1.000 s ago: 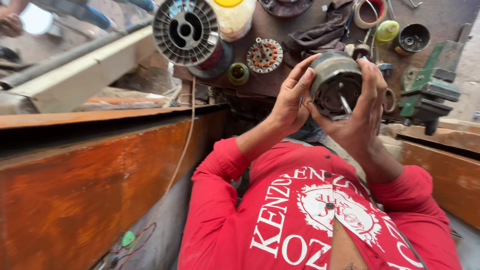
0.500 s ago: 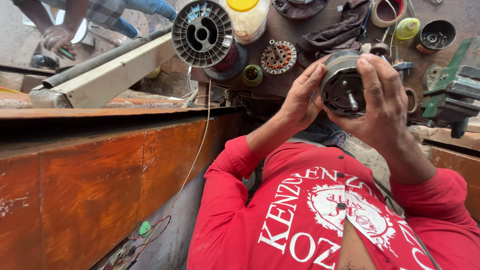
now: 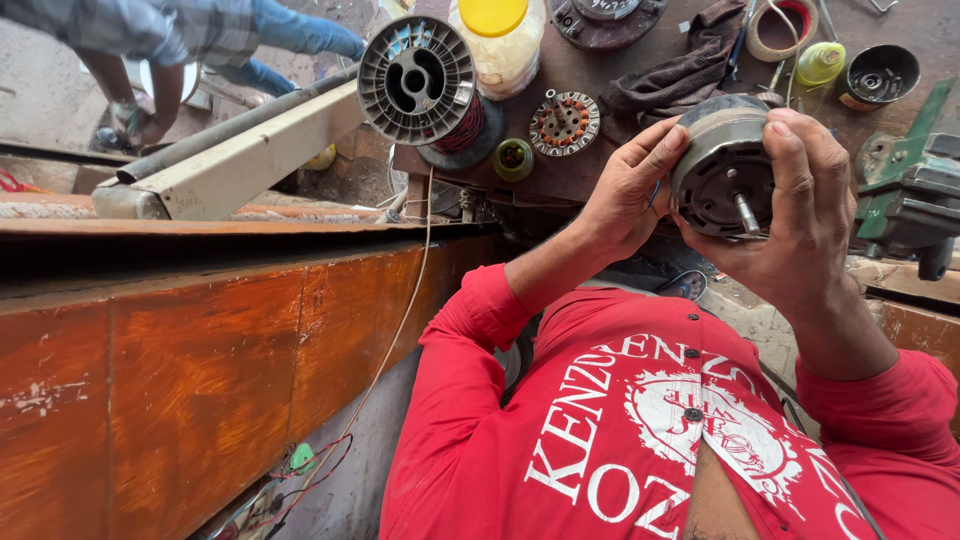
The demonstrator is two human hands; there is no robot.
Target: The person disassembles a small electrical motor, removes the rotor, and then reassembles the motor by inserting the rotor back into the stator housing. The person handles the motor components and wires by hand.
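Between both hands, raised over the dark cluttered workbench (image 3: pixel 600 60): round grey metal motor with short steel shaft (image 3: pixel 725 165). Left hand (image 3: pixel 625 190) closed around the motor's left side, fingers (image 3: pixel 655 150) pressing on the rim. Right hand (image 3: pixel 800 215) gripping the right side, fingers curled over the top of the casing, thumb under it. Shaft pointing toward the camera, slightly down.

On the workbench, left of the motor: large grey plastic spool with reddish copper wire (image 3: pixel 420 85), lying on its side. Just beside it, clear plastic jar with yellow round lid (image 3: pixel 505 35). Near these, small round stator core with copper-coloured teeth (image 3: pixel 563 122) and small green round cap (image 3: pixel 513 158). Behind the motor, dark brown crumpled cloth (image 3: pixel 675 80). Further right, small yellow-green bottle (image 3: pixel 820 62) and black round cup-shaped part (image 3: pixel 880 75). At far right, green metal machine (image 3: pixel 915 185).

Below, red long-sleeved shirt with white round emblem and white letters (image 3: pixel 640 440). At left, orange-brown wooden panel (image 3: pixel 200 370).

At top left, another person's hand (image 3: pixel 150 125) near the ground.
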